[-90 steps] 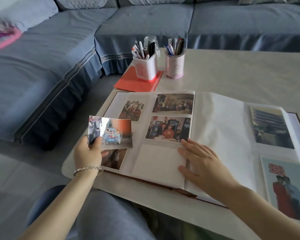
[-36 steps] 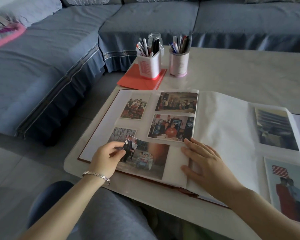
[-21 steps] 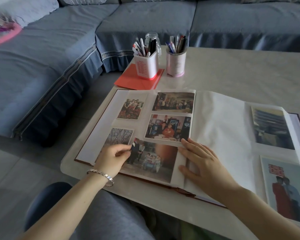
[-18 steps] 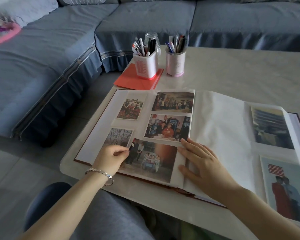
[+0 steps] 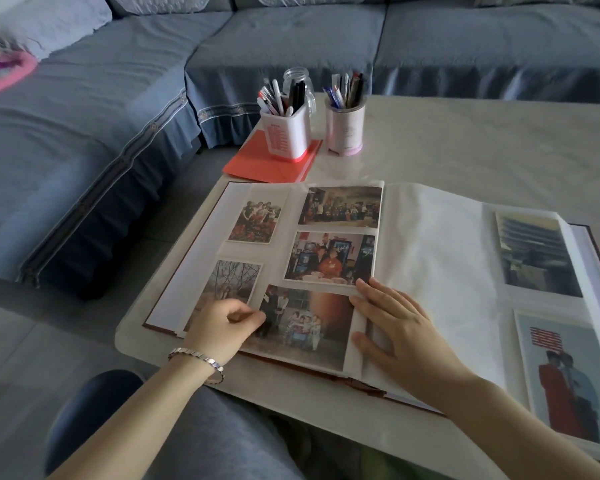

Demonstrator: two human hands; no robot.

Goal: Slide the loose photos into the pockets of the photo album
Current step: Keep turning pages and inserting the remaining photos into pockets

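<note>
The photo album [image 5: 430, 265] lies open on the counter [image 5: 482, 143], and its left page carries four filled pockets. The loose photo [image 5: 305, 327] is at the near right corner of this left page, at 6 o'clock from the photo of people in a room [image 5: 329, 258]. Its long axis runs from 9 o'clock to 3 o'clock, a little tilted, and the heads of the pictured people point to 12 o'clock. Its right short edge faces the spine of the album. I cannot tell if its left end is fully under the film. The left hand [image 5: 222, 327] has curled fingers and pinches the left short edge of this photo. The right hand [image 5: 395, 327] is flat with straight fingers and presses on the page beside the spine, at 3 o'clock from the photo. At 12 o'clock from the album stand two pen holders [image 5: 286, 133], one of them on a red folder [image 5: 257, 164].
</note>
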